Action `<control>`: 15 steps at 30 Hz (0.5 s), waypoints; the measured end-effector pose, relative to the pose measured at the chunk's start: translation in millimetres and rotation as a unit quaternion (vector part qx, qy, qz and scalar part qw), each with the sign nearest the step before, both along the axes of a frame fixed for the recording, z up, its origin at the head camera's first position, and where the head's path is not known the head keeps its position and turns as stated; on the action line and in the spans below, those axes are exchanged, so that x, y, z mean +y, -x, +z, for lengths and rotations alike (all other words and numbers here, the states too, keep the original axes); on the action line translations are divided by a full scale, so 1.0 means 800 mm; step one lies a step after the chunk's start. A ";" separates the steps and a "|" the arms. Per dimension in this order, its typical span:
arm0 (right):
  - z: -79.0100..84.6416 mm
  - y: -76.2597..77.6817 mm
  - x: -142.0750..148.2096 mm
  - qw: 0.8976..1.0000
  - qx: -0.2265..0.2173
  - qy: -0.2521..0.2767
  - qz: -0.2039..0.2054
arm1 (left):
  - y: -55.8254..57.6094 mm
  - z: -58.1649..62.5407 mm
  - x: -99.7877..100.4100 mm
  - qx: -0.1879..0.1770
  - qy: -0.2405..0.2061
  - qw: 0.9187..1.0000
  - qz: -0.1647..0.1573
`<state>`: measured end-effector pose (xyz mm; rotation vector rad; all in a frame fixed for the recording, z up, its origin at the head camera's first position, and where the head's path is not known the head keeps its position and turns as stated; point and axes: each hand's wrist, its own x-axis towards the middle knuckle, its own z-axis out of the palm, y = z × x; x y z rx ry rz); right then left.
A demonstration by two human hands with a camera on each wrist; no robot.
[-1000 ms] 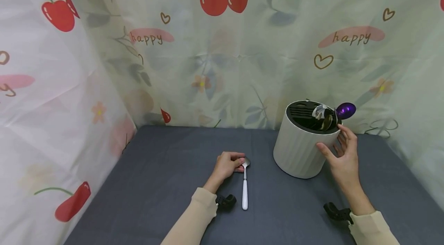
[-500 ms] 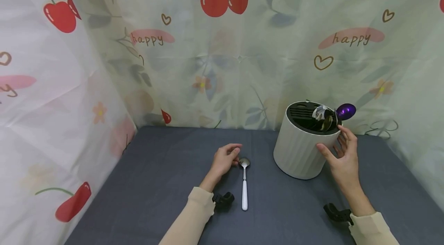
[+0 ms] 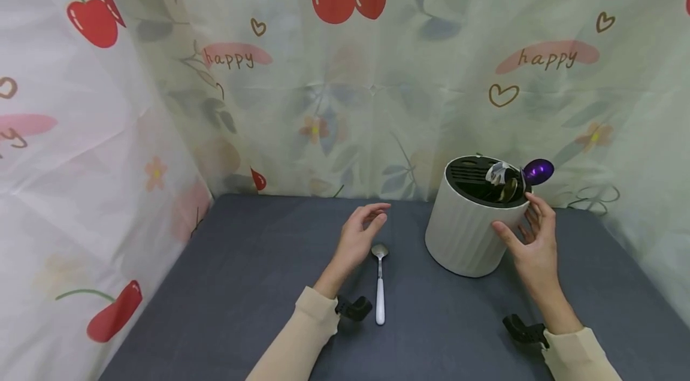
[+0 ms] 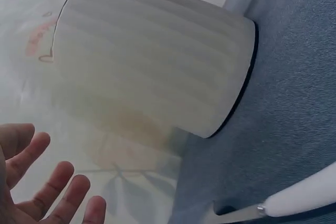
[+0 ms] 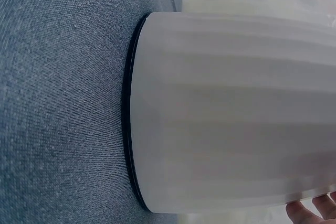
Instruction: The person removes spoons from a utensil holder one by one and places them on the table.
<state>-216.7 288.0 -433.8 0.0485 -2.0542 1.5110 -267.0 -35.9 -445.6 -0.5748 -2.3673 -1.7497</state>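
A spoon (image 3: pixel 380 285) with a white handle and metal bowl lies on the dark cloth in the head view, its bowl toward the back wall. My left hand (image 3: pixel 357 237) hovers just beyond the spoon's bowl, fingers relaxed and holding nothing; the left wrist view shows that hand (image 4: pixel 44 195) with fingers apart. To the right stands a white ribbed utensil holder (image 3: pixel 463 237) with a black slotted top. My right hand (image 3: pixel 533 249) holds its right side below the rim, thumb in front and fingers curved round the side. A purple spoon (image 3: pixel 538 172) and other metal cutlery (image 3: pixel 501 177) stick out of the top.
A dark grey-blue cloth (image 3: pixel 259 285) covers the table. Behind it hangs a curtain (image 3: pixel 345 99) printed with cherries and "happy"; another patterned sheet (image 3: pixel 108 189) closes off the left side. Black straps with mounts sit on both wrists.
My left hand has let go of the spoon's bowl, then lifted and moved slightly away toward the back. The spoon stays on the cloth. My right hand keeps its place on the utensil holder.
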 end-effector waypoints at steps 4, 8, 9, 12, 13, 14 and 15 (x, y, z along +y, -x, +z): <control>-0.001 0.000 0.002 1.000 0.001 0.000 -0.001 | 0.001 0.021 0.010 0.009 0.003 0.999 -0.031; 0.000 0.001 0.003 1.000 0.000 0.002 0.001 | 0.005 0.045 0.018 0.021 0.012 0.999 -0.044; 0.001 0.002 0.002 1.000 0.000 0.003 0.002 | 0.006 0.051 0.020 0.026 0.015 0.998 -0.046; 0.001 0.002 0.002 1.000 0.001 0.005 0.004 | 0.008 0.068 0.027 0.036 0.016 0.998 -0.049; 0.001 0.002 0.002 1.000 0.000 0.005 0.004 | 0.008 0.072 0.030 0.040 0.013 0.998 -0.050; 0.001 0.002 0.002 1.000 0.000 0.004 0.003 | 0.008 0.077 0.032 0.041 0.008 0.998 -0.052; 0.001 0.002 0.002 1.000 -0.001 0.004 0.003 | 0.008 0.080 0.036 0.042 0.000 0.998 -0.055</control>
